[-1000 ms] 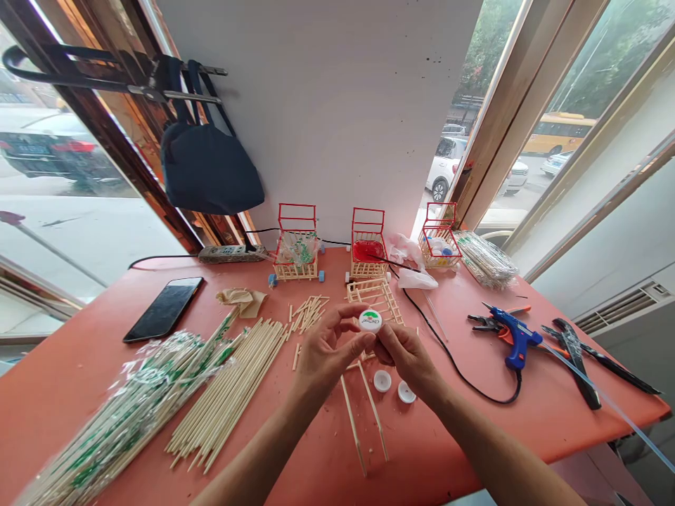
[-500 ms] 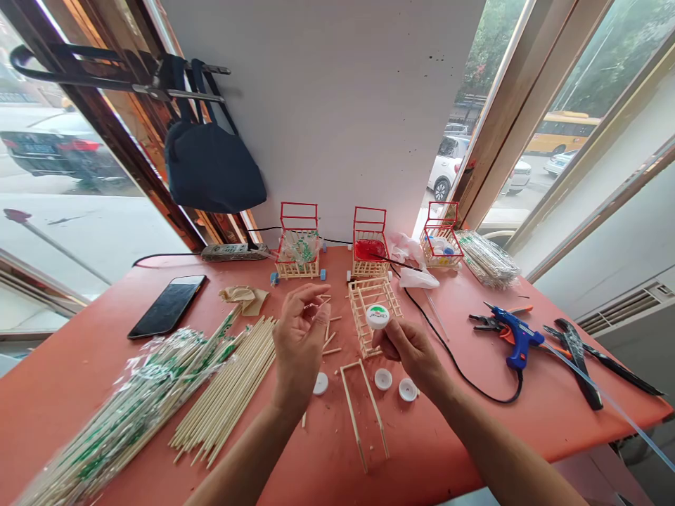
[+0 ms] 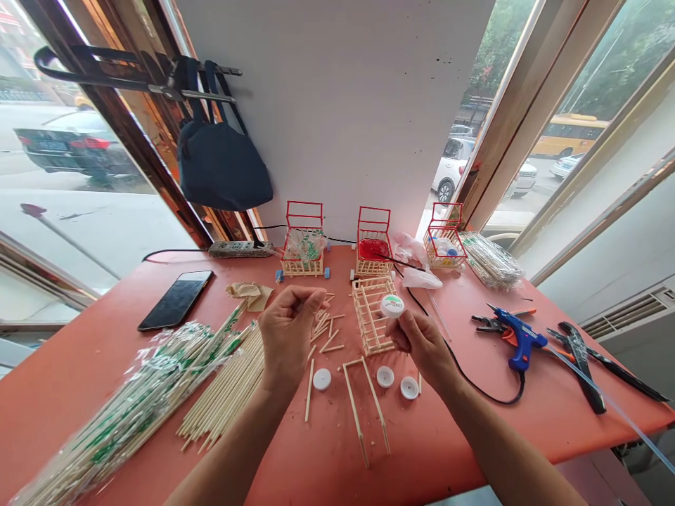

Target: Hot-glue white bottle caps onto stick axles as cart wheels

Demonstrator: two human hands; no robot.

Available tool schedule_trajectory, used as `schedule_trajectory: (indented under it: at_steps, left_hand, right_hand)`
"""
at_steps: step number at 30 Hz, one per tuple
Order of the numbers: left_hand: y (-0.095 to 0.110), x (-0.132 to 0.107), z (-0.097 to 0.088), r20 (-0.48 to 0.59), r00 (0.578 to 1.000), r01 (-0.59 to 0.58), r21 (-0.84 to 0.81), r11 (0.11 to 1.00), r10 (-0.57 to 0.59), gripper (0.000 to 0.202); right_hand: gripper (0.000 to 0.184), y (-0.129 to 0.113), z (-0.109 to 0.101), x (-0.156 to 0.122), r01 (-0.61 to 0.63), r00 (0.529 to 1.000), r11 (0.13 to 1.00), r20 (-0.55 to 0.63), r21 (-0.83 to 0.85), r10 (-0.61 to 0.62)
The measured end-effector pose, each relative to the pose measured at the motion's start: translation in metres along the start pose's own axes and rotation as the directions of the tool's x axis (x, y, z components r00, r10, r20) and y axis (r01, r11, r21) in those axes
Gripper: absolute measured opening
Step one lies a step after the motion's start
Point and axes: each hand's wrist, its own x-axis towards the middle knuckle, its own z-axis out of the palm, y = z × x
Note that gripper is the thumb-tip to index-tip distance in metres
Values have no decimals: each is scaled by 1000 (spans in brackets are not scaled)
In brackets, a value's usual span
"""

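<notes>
Grip: left hand, at centre, is pressing thumb and forefinger together; can't tell if anything small is between. Right hand, right of centre, is pinching a printed cap by its lower edge, print showing. Rest, left to right on the red table: bagged sticks are filling lower left, phone lying above them. Loose sticks are lying beside, running behind the left hand. Stick bits are lying near centre, white cap below them. U-frame is lying lower centre, crate sitting above it. Two hollow caps are lying just right of the U-frame. Glue gun is resting at right, black tool beyond it.
</notes>
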Motion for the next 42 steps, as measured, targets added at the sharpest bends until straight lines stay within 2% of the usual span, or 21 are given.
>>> schedule_trajectory:
  at_steps: [3, 5, 7, 10, 13, 17, 20, 23, 31, 35, 42]
  left_hand:
    - [5, 12, -10, 109, 994, -46, 161, 986, 28, 35]
    - [7, 23, -20, 231, 972, -123, 313, 942, 51, 25]
    - [8, 32, -28, 290, 956, -187, 459, 868, 52, 17]
    - [5, 37, -34, 345, 937, -245, 550, 799, 50, 15]
    - [2, 35, -31, 378, 924, -290, 585, 757, 62, 13]
    - [1, 26, -22, 393, 917, -305, 564, 767, 76, 17]
    - [2, 18, -16, 412, 910, -253, 480, 840, 39, 21]
    - [5, 8, -9, 443, 895, -236, 368, 899, 54, 30]
    - [22, -16, 6, 496, 858, -291, 260, 921, 131, 52]
    - [25, -21, 10, 533, 838, -280, 245, 928, 112, 48]
    - [21, -21, 13, 569, 821, -182, 179, 967, 49, 37]
  right_hand:
    - [58, -1, 0, 0, -9, 1000, 1000, 4, 5, 9]
    - [58, -4, 1, -1, -7, 1000, 1000, 0, 3, 7]
    - [59, -7, 1, -1, -5, 1000, 1000, -6, -2, 5]
    - [59, -8, 1, 0, 0, 1000, 1000, -9, 2, 0]
    - [60, -8, -1, 0, 5, 1000, 1000, -16, 0, -5]
    - [60, -8, -2, -1, 10, 1000, 1000, -7, -23, -11]
    - [61, -8, -2, -2, 3, 1000, 999, -1, -39, -3]
    - [61, -8, -1, -1, -4, 1000, 999, 7, -51, 4]
    - [58, -4, 3, -2, 55, 998, 986, 50, -155, -48]
    - [55, -2, 6, -5, 103, 992, 978, 89, -179, -88]
    - [53, -6, 8, -5, 165, 983, 952, 119, -258, -138]
